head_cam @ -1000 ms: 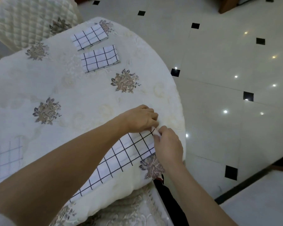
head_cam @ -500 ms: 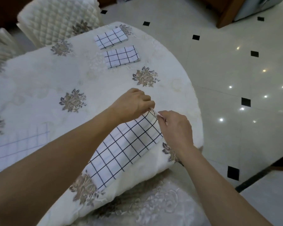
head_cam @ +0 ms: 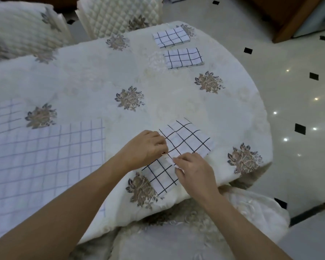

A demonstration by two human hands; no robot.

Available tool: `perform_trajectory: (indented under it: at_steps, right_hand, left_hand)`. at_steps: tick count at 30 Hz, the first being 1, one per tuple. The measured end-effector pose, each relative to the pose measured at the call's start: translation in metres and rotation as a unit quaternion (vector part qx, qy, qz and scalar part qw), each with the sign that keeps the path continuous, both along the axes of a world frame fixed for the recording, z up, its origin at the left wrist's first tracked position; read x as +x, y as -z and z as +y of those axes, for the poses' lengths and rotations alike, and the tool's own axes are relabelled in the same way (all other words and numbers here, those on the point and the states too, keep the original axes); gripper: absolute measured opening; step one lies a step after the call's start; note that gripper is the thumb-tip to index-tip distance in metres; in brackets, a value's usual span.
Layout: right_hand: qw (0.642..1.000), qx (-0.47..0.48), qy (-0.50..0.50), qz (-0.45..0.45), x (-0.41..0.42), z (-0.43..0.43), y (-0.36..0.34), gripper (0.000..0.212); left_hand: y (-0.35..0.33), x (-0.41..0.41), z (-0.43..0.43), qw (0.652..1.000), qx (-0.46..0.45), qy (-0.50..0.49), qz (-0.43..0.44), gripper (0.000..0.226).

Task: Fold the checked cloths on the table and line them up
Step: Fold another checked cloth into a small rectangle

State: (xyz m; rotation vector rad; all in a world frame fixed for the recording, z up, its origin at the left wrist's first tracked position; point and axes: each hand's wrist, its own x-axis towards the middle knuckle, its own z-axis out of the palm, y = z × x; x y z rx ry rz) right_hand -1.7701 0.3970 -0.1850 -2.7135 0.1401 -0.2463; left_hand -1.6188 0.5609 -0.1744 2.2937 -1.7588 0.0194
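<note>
A black-checked white cloth (head_cam: 186,139) lies partly folded near the table's right front edge. My left hand (head_cam: 146,147) pinches a folded-over corner of it near its middle. My right hand (head_cam: 193,171) pinches the same white edge just beside the left. Two folded black-checked cloths lie one behind the other at the far side: the farther folded cloth (head_cam: 171,37) and the nearer folded cloth (head_cam: 184,58). A large unfolded blue-checked cloth (head_cam: 45,162) is spread flat at the left.
The round table (head_cam: 101,81) wears a cream cover with embroidered flowers. Quilted chairs (head_cam: 118,14) stand at the far side, and another chair seat (head_cam: 176,239) is just below the near edge. Glossy tiled floor (head_cam: 289,91) lies to the right.
Both hands have carried the cloth's far end back toward me, folding the long strip over on itself. The view has also shifted, bringing the blue-checked cloth in.
</note>
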Motion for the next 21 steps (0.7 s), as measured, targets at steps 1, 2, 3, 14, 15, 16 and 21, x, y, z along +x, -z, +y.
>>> perform_trajectory:
  at_steps: [1, 2, 3, 14, 15, 16, 21]
  right_hand:
    - [1.0, 0.007, -0.006, 0.008, -0.001, 0.004, 0.006, 0.025]
    - [1.0, 0.012, -0.015, 0.017, -0.003, 0.008, 0.012, 0.023]
    - [0.999, 0.012, -0.026, 0.025, -0.005, 0.01, 0.018, 0.021]
    - [0.992, -0.06, -0.108, 0.012, -0.012, 0.028, 0.041, 0.031]
    - [0.992, -0.06, -0.109, 0.008, -0.012, 0.029, 0.042, 0.032]
    - [0.993, -0.058, -0.107, 0.002, -0.012, 0.03, 0.044, 0.032]
    - [0.993, -0.064, -0.101, -0.02, -0.012, 0.035, 0.05, 0.027]
  left_hand:
    - [0.006, -0.003, 0.007, 1.0, 0.005, -0.005, 0.006, 0.021]
    - [0.012, -0.006, 0.013, 1.0, 0.01, -0.01, 0.014, 0.021]
    - [0.018, -0.009, 0.019, 1.0, 0.013, -0.014, 0.022, 0.02]
    - [0.051, -0.053, 0.064, 0.977, -0.006, -0.202, 0.068, 0.03]
    - [0.05, -0.061, 0.071, 0.973, -0.013, -0.215, 0.08, 0.029]
    - [0.05, -0.07, 0.079, 0.974, -0.013, -0.21, 0.081, 0.026]
    - [0.056, -0.101, 0.109, 0.987, 0.026, -0.151, 0.05, 0.022]
